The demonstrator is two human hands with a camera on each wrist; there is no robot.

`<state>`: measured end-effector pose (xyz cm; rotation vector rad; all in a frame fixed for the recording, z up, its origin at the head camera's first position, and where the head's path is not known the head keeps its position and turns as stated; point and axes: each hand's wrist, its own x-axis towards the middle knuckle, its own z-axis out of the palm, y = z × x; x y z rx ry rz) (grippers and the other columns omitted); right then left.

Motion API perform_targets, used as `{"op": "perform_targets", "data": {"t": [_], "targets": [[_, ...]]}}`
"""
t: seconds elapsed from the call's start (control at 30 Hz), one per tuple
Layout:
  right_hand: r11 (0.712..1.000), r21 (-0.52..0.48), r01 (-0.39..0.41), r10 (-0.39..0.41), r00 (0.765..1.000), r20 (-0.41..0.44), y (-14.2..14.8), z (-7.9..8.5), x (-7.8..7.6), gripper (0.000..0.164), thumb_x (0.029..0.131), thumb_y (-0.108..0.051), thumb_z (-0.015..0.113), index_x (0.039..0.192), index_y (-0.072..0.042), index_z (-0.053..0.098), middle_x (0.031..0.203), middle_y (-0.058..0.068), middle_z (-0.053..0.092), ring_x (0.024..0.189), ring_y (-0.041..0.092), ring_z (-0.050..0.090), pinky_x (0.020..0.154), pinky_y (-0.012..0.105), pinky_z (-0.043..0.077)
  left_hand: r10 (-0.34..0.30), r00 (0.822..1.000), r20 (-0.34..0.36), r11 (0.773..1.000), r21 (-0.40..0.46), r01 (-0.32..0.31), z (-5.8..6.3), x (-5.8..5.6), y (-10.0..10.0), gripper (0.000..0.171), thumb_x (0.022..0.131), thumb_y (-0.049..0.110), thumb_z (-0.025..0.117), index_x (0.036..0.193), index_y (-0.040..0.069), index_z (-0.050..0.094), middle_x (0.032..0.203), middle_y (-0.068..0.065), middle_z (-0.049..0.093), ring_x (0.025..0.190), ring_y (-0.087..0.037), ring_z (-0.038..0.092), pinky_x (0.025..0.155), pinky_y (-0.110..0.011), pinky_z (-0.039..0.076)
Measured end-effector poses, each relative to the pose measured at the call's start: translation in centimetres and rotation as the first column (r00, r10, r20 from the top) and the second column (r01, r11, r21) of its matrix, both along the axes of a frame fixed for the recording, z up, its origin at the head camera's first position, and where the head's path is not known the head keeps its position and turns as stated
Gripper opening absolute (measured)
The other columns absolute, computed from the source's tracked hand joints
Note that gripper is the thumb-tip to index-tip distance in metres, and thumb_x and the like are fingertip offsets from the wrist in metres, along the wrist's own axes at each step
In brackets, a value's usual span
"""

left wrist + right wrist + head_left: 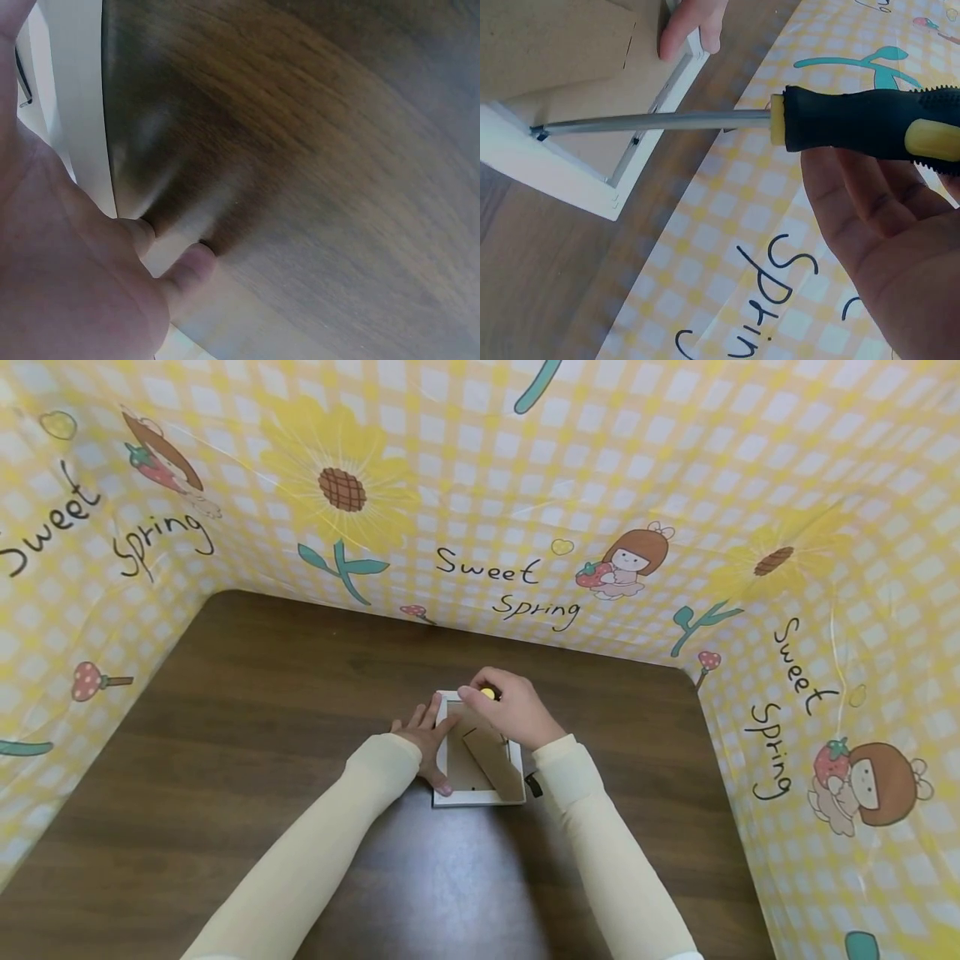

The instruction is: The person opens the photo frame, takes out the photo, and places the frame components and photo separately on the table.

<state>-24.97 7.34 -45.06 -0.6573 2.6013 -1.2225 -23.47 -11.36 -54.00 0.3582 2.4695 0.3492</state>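
A white picture frame (pixel 483 797) lies face down on the table, its brown backboard (pixel 461 764) and folding stand leg (pixel 497 767) showing. My left hand (pixel 424 740) rests along the frame's left side, fingers spread and thumb at the near left corner. My right hand (pixel 519 708) grips a black and yellow screwdriver (pixel 847 121) over the far right part of the frame. In the right wrist view the steel shaft (pixel 675 120) reaches to the inner edge of the white rim, its tip right at a small dark tab (pixel 538 133).
A small black item (pixel 534 785) lies on the table just right of the frame. The dark wooden table (pixel 247 735) is bordered at the back and sides by yellow checked cloth (pixel 465 510) with printed flowers and lettering.
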Motion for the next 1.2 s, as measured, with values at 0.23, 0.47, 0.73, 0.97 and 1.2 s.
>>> {"op": "perform_targets", "data": {"t": [0.23, 0.47, 0.73, 0.97, 1.2], "targets": [[0.999, 0.001, 0.035, -0.035, 0.999, 0.007, 1.1, 0.2, -0.2, 0.027, 0.101, -0.044, 0.058, 0.104, -0.019, 0.067, 0.094, -0.001, 0.065, 0.075, 0.018, 0.056, 0.065, 0.036, 0.048, 0.003, 1.0, -0.007, 1.0, 0.007, -0.003, -0.4, -0.1, 0.0, 0.134, 0.064, 0.058, 0.091, 0.164, 0.026, 0.007, 0.164, -0.015, -0.023, 0.152, -0.039, -0.004, 0.113, -0.067, 0.012], [0.999, -0.007, 0.052, -0.052, 0.999, 0.001, 2.0, 0.1, -0.5, 0.03, 0.101, -0.047, 0.056, 0.104, -0.019, 0.067, 0.089, 0.001, 0.063, 0.074, 0.019, 0.056, 0.064, 0.037, 0.047, 0.002, 1.0, -0.01, 1.0, 0.008, -0.002, -1.1, -0.3, -0.1, 0.136, 0.061, 0.06, 0.091, 0.164, 0.025, 0.009, 0.164, -0.015, -0.023, 0.151, -0.04, -0.003, 0.112, -0.068, 0.013], [0.997, -0.028, 0.078, -0.078, 0.997, 0.008, 2.9, 0.3, -0.6, 0.029, 0.101, -0.047, 0.058, 0.102, -0.019, 0.068, 0.084, 0.002, 0.061, 0.072, 0.02, 0.054, 0.064, 0.037, 0.045, 0.001, 1.0, 0.011, 1.0, -0.007, -0.001, 0.0, 0.2, 0.1, 0.131, 0.066, 0.057, 0.089, 0.164, 0.023, 0.008, 0.164, -0.016, -0.023, 0.151, -0.04, -0.004, 0.113, -0.067, 0.011], [0.993, -0.036, 0.111, -0.111, 0.994, 0.005, 3.6, 0.3, -0.7, 0.029, 0.101, -0.045, 0.058, 0.101, -0.017, 0.068, 0.086, 0.004, 0.06, 0.078, 0.021, 0.055, 0.07, 0.039, 0.045, 0.002, 1.0, 0.008, 1.0, -0.006, -0.002, 0.3, 0.3, 0.1, 0.131, 0.068, 0.056, 0.09, 0.164, 0.023, 0.007, 0.163, -0.016, -0.024, 0.152, -0.039, -0.005, 0.114, -0.066, 0.011], [0.991, -0.046, 0.125, -0.125, 0.992, 0.004, 4.3, 0.4, -0.9, 0.029, 0.101, -0.044, 0.058, 0.101, -0.017, 0.068, 0.088, 0.004, 0.06, 0.08, 0.022, 0.054, 0.07, 0.039, 0.045, 0.01, 1.0, -0.001, 1.0, 0.013, -0.01, 1.1, 0.5, 0.2, 0.129, 0.068, 0.053, 0.09, 0.163, 0.02, 0.01, 0.164, -0.018, -0.021, 0.152, -0.04, -0.003, 0.113, -0.067, 0.011]]}}
